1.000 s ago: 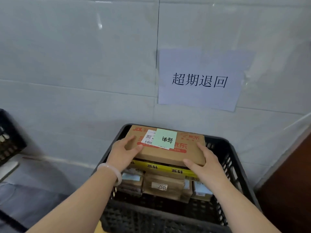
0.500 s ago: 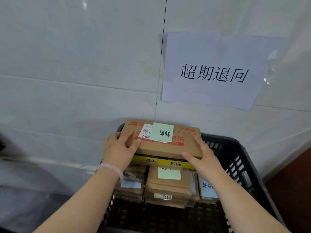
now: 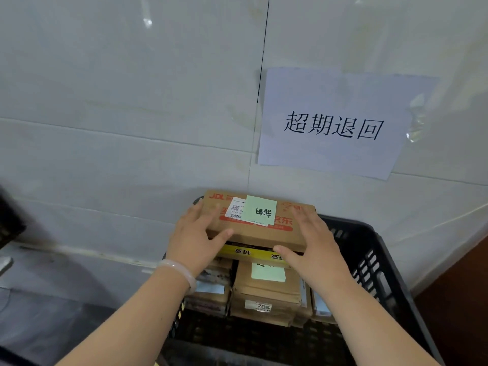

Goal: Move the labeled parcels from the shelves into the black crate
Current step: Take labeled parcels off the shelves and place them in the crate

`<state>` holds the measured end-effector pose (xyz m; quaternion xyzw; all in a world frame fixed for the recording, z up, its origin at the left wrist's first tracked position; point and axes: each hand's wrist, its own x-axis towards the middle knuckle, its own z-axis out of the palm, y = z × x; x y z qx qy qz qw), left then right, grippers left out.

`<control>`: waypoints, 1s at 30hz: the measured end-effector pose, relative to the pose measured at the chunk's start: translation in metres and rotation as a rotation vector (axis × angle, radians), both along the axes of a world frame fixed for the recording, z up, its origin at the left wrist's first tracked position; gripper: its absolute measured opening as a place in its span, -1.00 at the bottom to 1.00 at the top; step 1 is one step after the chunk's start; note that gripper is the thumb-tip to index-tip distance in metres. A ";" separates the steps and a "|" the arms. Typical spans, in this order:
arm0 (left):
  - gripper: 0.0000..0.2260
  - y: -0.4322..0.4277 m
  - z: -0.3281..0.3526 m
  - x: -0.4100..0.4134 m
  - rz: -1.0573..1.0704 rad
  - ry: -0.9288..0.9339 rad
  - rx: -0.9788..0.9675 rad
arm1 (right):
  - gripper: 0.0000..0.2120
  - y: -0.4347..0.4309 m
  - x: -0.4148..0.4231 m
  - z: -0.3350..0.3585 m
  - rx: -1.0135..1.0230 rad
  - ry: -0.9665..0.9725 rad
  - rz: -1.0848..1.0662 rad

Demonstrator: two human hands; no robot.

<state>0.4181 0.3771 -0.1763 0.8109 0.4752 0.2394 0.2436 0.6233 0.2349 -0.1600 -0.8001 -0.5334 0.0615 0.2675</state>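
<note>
A brown box [image 3: 264, 233] sits on top of the pile of parcels inside the black crate [image 3: 369, 233], at the far side by the wall. It has red print, a white label [image 3: 235, 210] and a green note [image 3: 261, 210] stuck on its top.

The left hand [image 3: 198, 236] holds the left end of the box. Its fingers wrap round the side and its thumb presses on the front edge. A pale bracelet [image 3: 182, 270] is on that wrist.

The right hand [image 3: 314, 244] lies on the right end of the box. Its fingers are straight and spread out on the top, and its thumb points along the front edge. This hand looks blurry, so it is hard to tell how firmly it touches.

Right under the box is a parcel with yellow tape [image 3: 248, 252]. Lower down is a brown parcel [image 3: 266, 289] with another green note, and a tag on its front says 705. More parcels stand on both sides of it.

A paper sign [image 3: 332, 122] with black writing is stuck on the white tile wall [image 3: 132, 88] above the crate.
</note>
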 end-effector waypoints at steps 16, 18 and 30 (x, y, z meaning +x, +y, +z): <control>-0.20 -0.213 -0.006 -0.130 0.516 0.092 0.155 | -0.18 -0.068 -0.134 0.000 0.027 -0.191 0.845; -0.19 -0.265 -0.010 -0.152 0.647 0.125 0.150 | -0.18 -0.090 -0.156 -0.008 0.028 -0.167 0.979; -0.20 -0.596 -0.015 -0.265 1.472 0.268 0.097 | -0.16 -0.281 -0.352 -0.014 0.115 -0.194 1.790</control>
